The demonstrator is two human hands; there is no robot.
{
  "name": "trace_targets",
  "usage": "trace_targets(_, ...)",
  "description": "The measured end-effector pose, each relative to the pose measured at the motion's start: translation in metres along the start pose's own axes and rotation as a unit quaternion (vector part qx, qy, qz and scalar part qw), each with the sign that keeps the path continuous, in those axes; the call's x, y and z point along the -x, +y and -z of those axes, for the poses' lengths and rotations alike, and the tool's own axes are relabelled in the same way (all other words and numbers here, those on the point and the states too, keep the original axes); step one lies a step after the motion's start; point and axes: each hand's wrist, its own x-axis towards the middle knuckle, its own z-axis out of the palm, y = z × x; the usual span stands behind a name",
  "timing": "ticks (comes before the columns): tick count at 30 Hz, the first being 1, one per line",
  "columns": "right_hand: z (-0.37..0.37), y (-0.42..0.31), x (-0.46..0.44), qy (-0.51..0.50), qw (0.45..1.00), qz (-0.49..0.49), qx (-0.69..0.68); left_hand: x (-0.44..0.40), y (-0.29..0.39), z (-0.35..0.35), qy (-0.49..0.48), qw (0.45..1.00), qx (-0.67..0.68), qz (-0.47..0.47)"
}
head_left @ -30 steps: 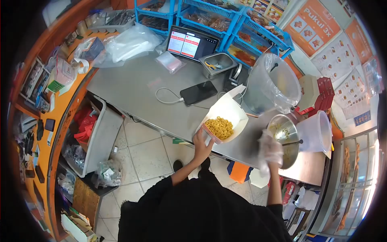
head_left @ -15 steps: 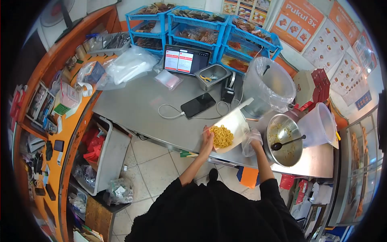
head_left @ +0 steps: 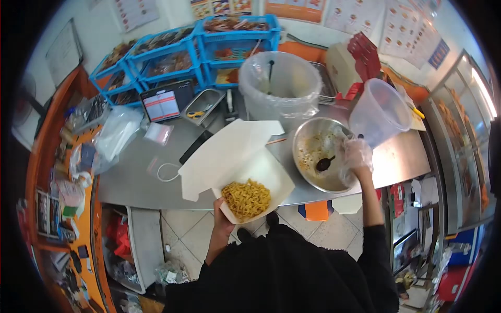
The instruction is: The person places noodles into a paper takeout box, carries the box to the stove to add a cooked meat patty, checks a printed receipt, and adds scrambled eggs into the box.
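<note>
Over the steel counter [head_left: 130, 180], my left hand [head_left: 223, 221] pinches the noodle box [head_left: 275, 175] left of the bowl [head_left: 323, 125], seemingly mid-filling, while my right hand [head_left: 358, 155], hold unclear, is at the bowl's right rim, where scooping calls for the spoon [head_left: 323, 165].

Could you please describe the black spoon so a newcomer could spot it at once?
On the metal counter, look just right of the open white box to the round metal bowl. The black spoon lies in it, near the gloved right hand; unlike the dark handle standing in the plastic-lined bucket, its rounded head shows.
</note>
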Motion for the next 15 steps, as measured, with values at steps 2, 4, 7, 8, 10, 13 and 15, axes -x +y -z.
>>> trace_targets(2,-0.002,0.024,-0.011,-0.002,0.997,-0.067,-0.041,-0.006,-0.003,-0.009,-0.009,1.0,-0.016,-0.011)
trace_targets(4,-0.043,0.053,-0.031,0.015,0.985,0.02,0.171,-0.009,-0.004,-0.023,-0.025,0.998,-0.042,-0.029)
trace_targets(7,-0.079,0.076,-0.045,0.065,0.983,0.049,0.164,-0.022,-0.011,-0.026,-0.019,0.999,-0.03,-0.023)
trace_targets(8,-0.083,0.081,-0.046,0.08,0.982,0.057,0.161,-0.023,-0.012,-0.028,-0.017,0.999,-0.038,-0.022)
trace_targets(10,-0.08,0.084,-0.037,0.09,0.985,0.092,0.111,-0.023,-0.014,-0.039,-0.018,0.998,-0.051,-0.024)
trace_targets(13,-0.033,0.069,0.011,0.12,0.973,0.087,0.176,-0.022,-0.016,-0.052,-0.036,0.998,-0.055,0.0)
trace_targets(15,0.007,0.059,0.052,0.043,0.987,0.006,0.157,-0.019,-0.021,-0.054,-0.058,0.995,-0.078,0.001)
